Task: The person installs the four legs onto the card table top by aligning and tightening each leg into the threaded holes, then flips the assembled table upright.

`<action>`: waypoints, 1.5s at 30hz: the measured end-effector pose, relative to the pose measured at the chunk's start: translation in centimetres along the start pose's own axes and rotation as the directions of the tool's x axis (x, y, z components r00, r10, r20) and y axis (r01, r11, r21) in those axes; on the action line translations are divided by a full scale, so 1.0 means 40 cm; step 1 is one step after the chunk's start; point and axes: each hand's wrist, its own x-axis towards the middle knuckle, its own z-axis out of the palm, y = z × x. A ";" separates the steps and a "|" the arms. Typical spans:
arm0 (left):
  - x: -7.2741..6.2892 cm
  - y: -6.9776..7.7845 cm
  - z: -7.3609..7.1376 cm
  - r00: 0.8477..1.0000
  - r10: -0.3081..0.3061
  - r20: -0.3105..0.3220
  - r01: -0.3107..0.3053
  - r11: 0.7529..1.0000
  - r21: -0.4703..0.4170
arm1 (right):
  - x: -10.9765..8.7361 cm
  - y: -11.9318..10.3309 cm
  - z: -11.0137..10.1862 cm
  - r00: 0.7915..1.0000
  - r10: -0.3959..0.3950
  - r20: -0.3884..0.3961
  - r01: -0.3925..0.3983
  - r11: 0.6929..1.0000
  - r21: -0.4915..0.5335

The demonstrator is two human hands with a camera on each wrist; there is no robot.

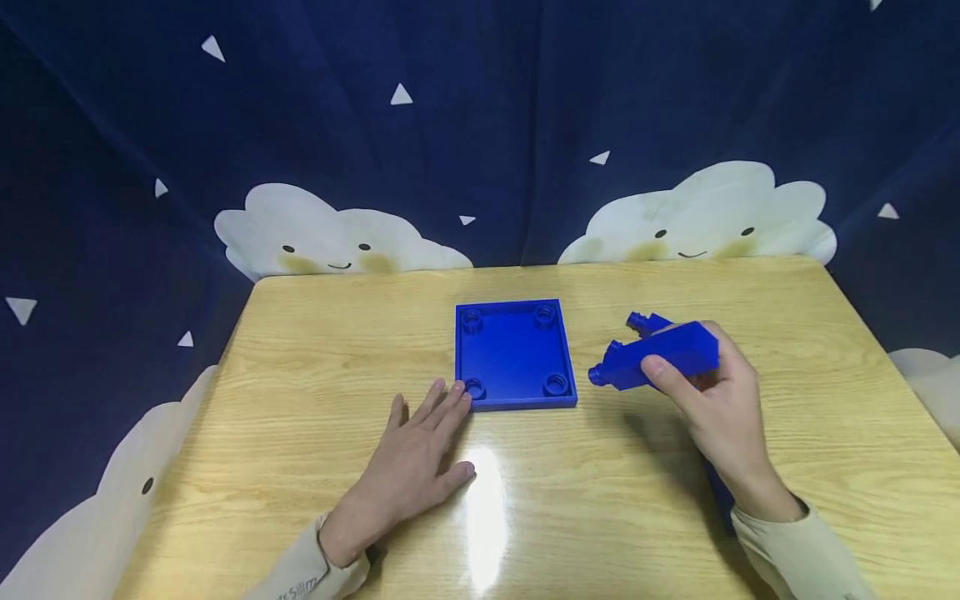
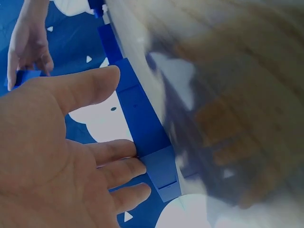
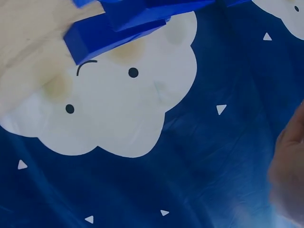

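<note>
- Nearest, a dark blue piece (image 1: 720, 496) shows partly hidden beside the right forearm (image 1: 772, 500); that sleeve needs room around it.
- The left hand (image 1: 405, 471) reaches forward, fingers straight and slightly apart, tips touching the near left corner of a blue square panel (image 1: 513, 354); light pressure there should stop sliding.
- The right hand (image 1: 723, 417) has fingers and thumb clamped on a blue rectangular block (image 1: 667, 358), held tilted above the tabletop (image 1: 337, 333), right of the panel.
- The panel lies flat, round sockets up; a peg (image 1: 597, 376) would probably seat best upright, centred over one socket (image 1: 555, 384).
- Behind, another pegged block (image 1: 658, 322); whether it too is gripped, I cannot tell.
</note>
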 end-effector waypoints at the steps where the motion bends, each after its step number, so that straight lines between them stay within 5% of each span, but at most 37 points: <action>1: 0.003 0.005 -0.007 1.000 -0.005 0.013 0.005 1.000 0.016 | 0.006 -0.001 0.004 1.000 0.004 0.017 -0.004 1.000 0.011; 6: 0.019 0.034 -0.046 0.995 -0.050 0.089 0.042 0.996 0.085 | 0.044 0.006 0.027 0.993 0.051 0.104 -0.042 0.995 -0.087; 12: 0.024 0.045 -0.056 0.989 -0.067 0.129 0.054 0.994 0.099 | 0.069 0.037 0.058 0.961 0.174 0.217 -0.105 0.948 -0.299; 21: 0.034 0.045 -0.062 0.982 -0.086 0.168 0.067 0.992 0.111 | 0.093 0.081 0.113 0.909 0.202 0.365 -0.033 0.908 -0.419; 45: 0.027 0.051 -0.059 0.986 -0.074 0.149 0.058 0.992 0.113 | 0.078 0.110 0.136 0.865 0.288 0.411 0.005 0.814 -0.581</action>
